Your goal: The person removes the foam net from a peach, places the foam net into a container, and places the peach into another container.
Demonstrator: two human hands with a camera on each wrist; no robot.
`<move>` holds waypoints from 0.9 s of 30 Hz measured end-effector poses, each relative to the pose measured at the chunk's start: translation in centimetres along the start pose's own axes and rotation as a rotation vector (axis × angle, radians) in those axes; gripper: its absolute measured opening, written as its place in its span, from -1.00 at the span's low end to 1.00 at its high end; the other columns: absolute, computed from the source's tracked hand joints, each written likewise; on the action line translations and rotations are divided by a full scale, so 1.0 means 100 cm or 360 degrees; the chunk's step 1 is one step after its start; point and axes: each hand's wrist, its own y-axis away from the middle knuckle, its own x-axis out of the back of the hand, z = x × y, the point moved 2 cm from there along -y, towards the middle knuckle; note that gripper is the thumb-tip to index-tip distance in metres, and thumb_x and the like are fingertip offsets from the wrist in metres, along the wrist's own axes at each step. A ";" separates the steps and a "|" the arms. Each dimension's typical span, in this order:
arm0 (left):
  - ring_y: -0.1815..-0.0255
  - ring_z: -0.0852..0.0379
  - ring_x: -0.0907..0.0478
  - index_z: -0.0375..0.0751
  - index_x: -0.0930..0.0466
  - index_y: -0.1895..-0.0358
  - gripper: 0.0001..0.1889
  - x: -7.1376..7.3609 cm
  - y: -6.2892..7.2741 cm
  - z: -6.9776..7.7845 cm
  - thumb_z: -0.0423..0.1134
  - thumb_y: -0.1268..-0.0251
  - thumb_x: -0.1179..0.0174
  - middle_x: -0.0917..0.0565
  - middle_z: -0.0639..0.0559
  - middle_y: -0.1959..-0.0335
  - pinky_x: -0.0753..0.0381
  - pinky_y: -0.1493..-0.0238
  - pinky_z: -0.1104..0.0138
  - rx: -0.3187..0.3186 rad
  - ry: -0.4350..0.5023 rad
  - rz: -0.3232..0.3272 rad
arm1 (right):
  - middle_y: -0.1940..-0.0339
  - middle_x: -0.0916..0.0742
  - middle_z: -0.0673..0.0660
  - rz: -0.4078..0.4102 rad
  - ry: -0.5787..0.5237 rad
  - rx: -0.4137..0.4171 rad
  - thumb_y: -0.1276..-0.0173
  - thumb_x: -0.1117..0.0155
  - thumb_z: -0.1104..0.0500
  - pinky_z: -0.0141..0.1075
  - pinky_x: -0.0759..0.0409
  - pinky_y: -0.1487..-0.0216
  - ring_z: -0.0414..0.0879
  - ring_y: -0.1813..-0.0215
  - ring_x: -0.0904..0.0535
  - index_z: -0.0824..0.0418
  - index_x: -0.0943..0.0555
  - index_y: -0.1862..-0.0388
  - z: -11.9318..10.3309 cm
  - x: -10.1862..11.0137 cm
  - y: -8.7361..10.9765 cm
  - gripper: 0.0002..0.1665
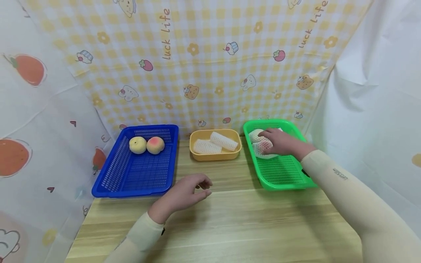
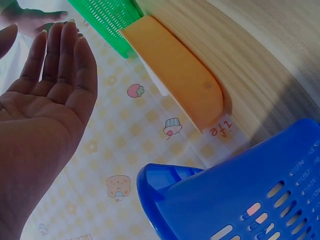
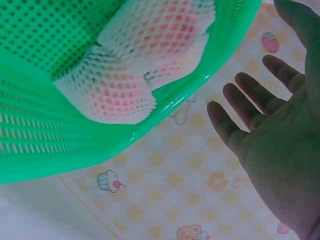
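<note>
Presently: netted peaches (image 3: 133,64), ten o'clock within green basket (image 1: 283,172); right hand (image 1: 280,141) near, fingers apart, gripping nothing; left hand (image 1: 185,193) empty, thumb apart, seven o'clock of yellow tray (image 1: 215,157). Advisable: lift fingertips clear, lest netting snag.

Green basket (image 1: 279,177), blue basket (image 1: 141,177), yellow-checked cloth (image 1: 210,73)

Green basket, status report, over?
Right hand empty, at green basket. Left hand empty, above table. Netted fruit inside basket. No obstruction visible.
</note>
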 end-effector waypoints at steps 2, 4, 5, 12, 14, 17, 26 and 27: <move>-0.10 0.13 -0.72 -0.04 -0.72 -0.17 -0.79 0.000 0.000 -0.001 -0.09 -0.67 -0.33 -0.79 0.02 -0.07 -0.72 -0.24 -0.01 0.0001 0.0007 -0.0002 | -0.49 -0.57 0.43 -0.0027 0.0011 0.0003 -0.45 -0.61 0.00 0.38 -0.44 -0.48 0.46 -0.51 -0.47 0.32 -0.49 -0.58 0.006 -0.001 -0.005 -0.14; -0.11 0.10 -0.72 -0.05 -0.72 -0.17 -0.80 0.000 0.000 -0.001 -0.11 -0.67 -0.33 -0.79 -0.02 -0.08 -0.72 -0.24 -0.03 0.0005 0.0017 -0.0003 | -0.50 -0.56 0.45 -0.0060 0.0018 -0.0012 -0.44 -0.61 0.00 0.39 -0.44 -0.48 0.48 -0.50 -0.47 0.32 -0.49 -0.59 0.011 -0.002 -0.009 -0.12; -0.11 0.08 -0.73 -0.05 -0.72 -0.17 -0.80 0.000 0.000 -0.001 -0.12 -0.67 -0.33 -0.79 -0.02 -0.08 -0.72 -0.24 -0.05 0.0005 0.0024 -0.0004 | -0.50 -0.56 0.46 -0.0075 0.0019 -0.0024 -0.44 -0.61 0.00 0.40 -0.44 -0.47 0.49 -0.50 -0.47 0.32 -0.49 -0.59 0.013 -0.002 -0.010 -0.12; -0.12 0.02 -0.73 -0.06 -0.72 -0.16 -0.82 0.002 0.000 -0.003 -0.15 -0.66 -0.34 -0.79 -0.04 -0.08 -0.71 -0.24 -0.09 0.0008 0.0048 -0.0007 | -0.52 -0.52 0.50 -0.0159 -0.0022 -0.0090 -0.42 -0.60 -0.01 0.42 -0.46 -0.45 0.50 -0.49 -0.48 0.32 -0.48 -0.60 0.024 -0.008 -0.022 -0.10; -0.11 0.04 -0.73 -0.06 -0.72 -0.16 -0.82 0.002 0.000 -0.004 -0.15 -0.66 -0.34 -0.79 -0.04 -0.08 -0.71 -0.24 -0.08 0.0008 0.0049 -0.0006 | -0.49 -0.53 0.49 -0.0186 -0.0040 -0.0103 -0.42 -0.60 -0.01 0.37 -0.50 -0.43 0.46 -0.47 -0.51 0.31 -0.49 -0.59 0.026 -0.011 -0.026 -0.11; -0.11 0.08 -0.73 -0.04 -0.72 -0.15 -0.82 0.002 0.000 -0.004 -0.12 -0.66 -0.34 -0.79 0.00 -0.07 -0.72 -0.24 -0.05 0.0004 0.0043 0.0000 | -0.39 -0.58 0.47 -0.0208 -0.0053 -0.0095 -0.41 -0.60 0.02 0.31 -0.57 -0.35 0.41 -0.38 -0.57 0.33 -0.52 -0.54 0.028 -0.015 -0.031 -0.16; -0.09 0.14 -0.72 -0.03 -0.72 -0.15 -0.83 0.003 0.001 -0.004 -0.16 -0.66 -0.33 -0.78 0.10 -0.05 -0.72 -0.23 0.02 -0.0004 0.0034 0.0010 | -0.29 -0.60 0.42 -0.0236 -0.0064 -0.0125 -0.37 -0.63 0.05 0.28 -0.61 -0.29 0.37 -0.29 -0.60 0.33 -0.59 -0.42 0.032 -0.021 -0.035 -0.25; -0.09 0.14 -0.72 -0.03 -0.72 -0.15 -0.83 0.003 0.001 -0.005 -0.16 -0.66 -0.34 -0.78 0.10 -0.05 -0.72 -0.23 0.03 -0.0003 0.0033 0.0012 | -0.31 -0.59 0.42 -0.0246 -0.0063 -0.0127 -0.36 -0.64 0.04 0.30 -0.61 -0.30 0.38 -0.30 -0.60 0.32 -0.58 -0.44 0.033 -0.023 -0.036 -0.23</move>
